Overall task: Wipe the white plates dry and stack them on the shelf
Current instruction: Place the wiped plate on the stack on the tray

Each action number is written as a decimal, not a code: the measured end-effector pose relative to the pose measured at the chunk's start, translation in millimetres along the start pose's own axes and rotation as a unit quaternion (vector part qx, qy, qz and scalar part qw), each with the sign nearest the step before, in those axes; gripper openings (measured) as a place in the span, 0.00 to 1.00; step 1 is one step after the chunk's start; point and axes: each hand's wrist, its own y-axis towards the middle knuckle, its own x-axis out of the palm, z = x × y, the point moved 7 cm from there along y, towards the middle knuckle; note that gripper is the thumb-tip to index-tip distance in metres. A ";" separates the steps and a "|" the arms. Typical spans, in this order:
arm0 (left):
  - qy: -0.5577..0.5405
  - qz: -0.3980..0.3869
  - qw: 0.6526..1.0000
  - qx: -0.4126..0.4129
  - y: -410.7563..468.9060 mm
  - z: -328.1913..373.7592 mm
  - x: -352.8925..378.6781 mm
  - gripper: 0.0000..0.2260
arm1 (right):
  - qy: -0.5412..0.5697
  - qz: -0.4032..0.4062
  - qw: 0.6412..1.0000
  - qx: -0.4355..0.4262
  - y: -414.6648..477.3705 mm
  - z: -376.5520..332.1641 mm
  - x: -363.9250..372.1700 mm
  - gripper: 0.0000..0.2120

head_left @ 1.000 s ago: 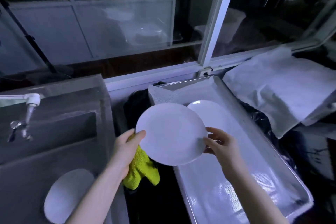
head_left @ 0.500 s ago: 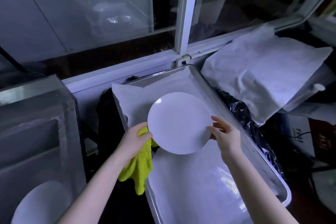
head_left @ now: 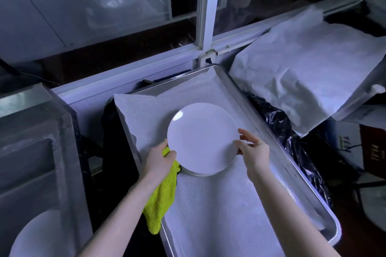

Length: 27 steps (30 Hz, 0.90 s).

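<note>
A white plate [head_left: 201, 137] lies flat on top of another white plate, whose rim [head_left: 200, 174] shows just below it, on the lined metal tray [head_left: 236, 87]. My left hand [head_left: 157, 157] holds the plate's left edge together with a yellow-green cloth [head_left: 161, 200] that hangs down from the hand. At the plate's right edge, my right hand [head_left: 253, 151] pinches the rim with thumb and fingers. A further white plate [head_left: 35, 236] lies at the bottom left in the sink.
The tray holds a white mesh liner [head_left: 219, 215]. A grey sink basin [head_left: 31, 152] stands to the left. Crumpled white sheeting [head_left: 302, 69] covers things to the right, with black plastic [head_left: 292, 146] beside the tray. A window frame [head_left: 205, 6] runs behind.
Both hands have carried the plate right and down from mid-air, over the tray and onto the plate lying there. The view has turned right, away from the tap.
</note>
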 end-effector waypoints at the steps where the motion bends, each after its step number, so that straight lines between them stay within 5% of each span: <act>1: 0.009 -0.004 1.000 -0.001 0.2 0.1 1.4 0.16 | -0.003 0.003 1.000 0.003 2.1 1.1 -0.2 0.18; 12: 0.081 -0.044 0.995 -0.020 3.9 -10.3 6.5 0.21 | -0.026 0.013 1.000 -0.014 8.9 9.0 1.0 0.17; 16: 0.008 -0.023 0.999 -0.047 -4.6 -16.0 -7.5 0.26 | -0.085 0.036 0.994 -0.049 -1.8 -1.4 -3.0 0.16; 19: -0.036 0.031 0.997 -0.068 -19.2 -24.9 -32.7 0.19 | -0.140 0.049 0.981 -0.129 -21.8 -21.6 1.0 0.14; 23: -0.181 0.080 0.978 -0.070 -47.4 -33.8 -69.1 0.08 | -0.138 -0.065 0.967 -0.203 -71.8 -47.6 44.6 0.11; 27: -0.303 0.138 0.940 -0.076 -80.1 -48.2 -112.1 0.05 | -0.162 -0.308 0.916 -0.199 -151.7 -49.0 125.2 0.06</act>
